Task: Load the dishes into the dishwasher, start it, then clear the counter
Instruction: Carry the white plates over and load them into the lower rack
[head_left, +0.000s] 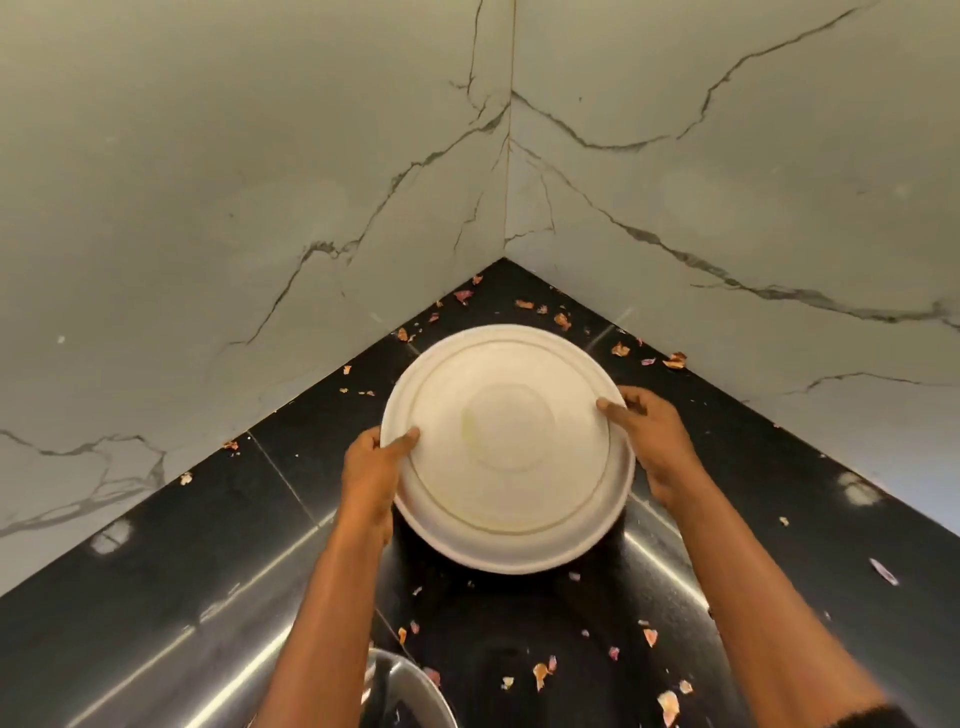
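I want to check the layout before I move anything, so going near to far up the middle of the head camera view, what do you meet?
Metal bowl rim at the bottom edge → scattered onion skin scraps on the black counter → white plate gripped by the left hand and right hand → more scraps → marble wall corner.

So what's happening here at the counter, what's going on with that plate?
A person grips a white plate by its rim with both hands, left hand and right hand, over the corner of a black counter. Onion-skin scraps are scattered across the counter, so clearing isn't done. A metal bowl sits at the bottom edge.
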